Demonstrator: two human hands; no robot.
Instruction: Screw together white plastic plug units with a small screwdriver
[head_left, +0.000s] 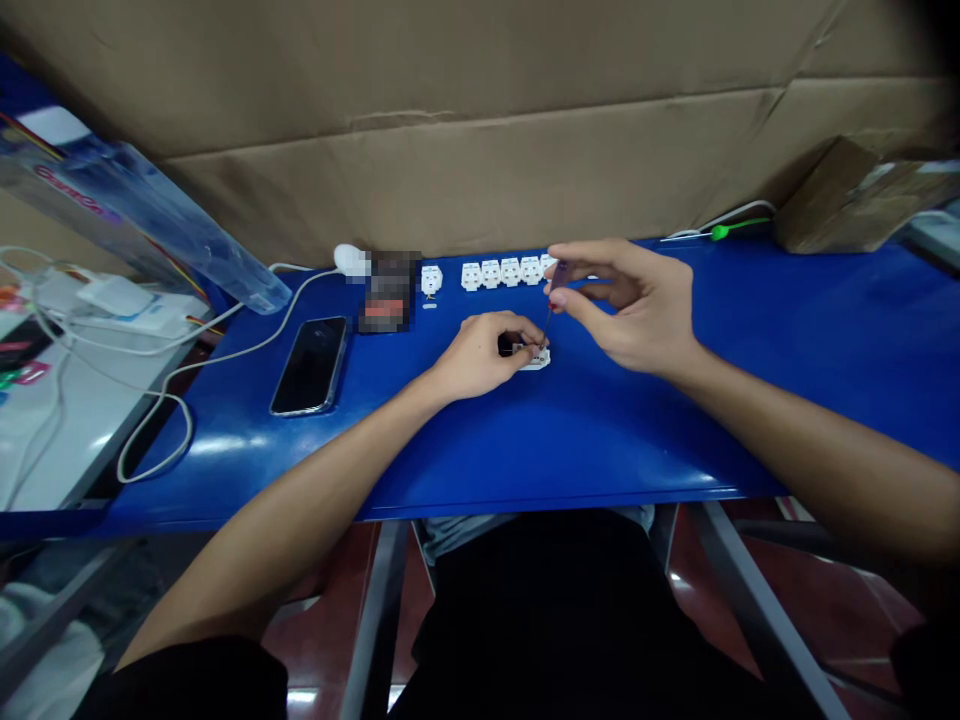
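Snugly, left hand (484,355) closed on a white socket (537,358), right hand (630,305) with fingers (581,310) pinching a purple-handled screwdriver (558,276), tip on it

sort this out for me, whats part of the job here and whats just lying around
Part of the job:
- small purple-handled screwdriver, held in the right hand
- white socket, held by the left hand
- row of white sockets

Just lying about:
- black smartphone
- white cable
- green-handled tool
- cardboard box
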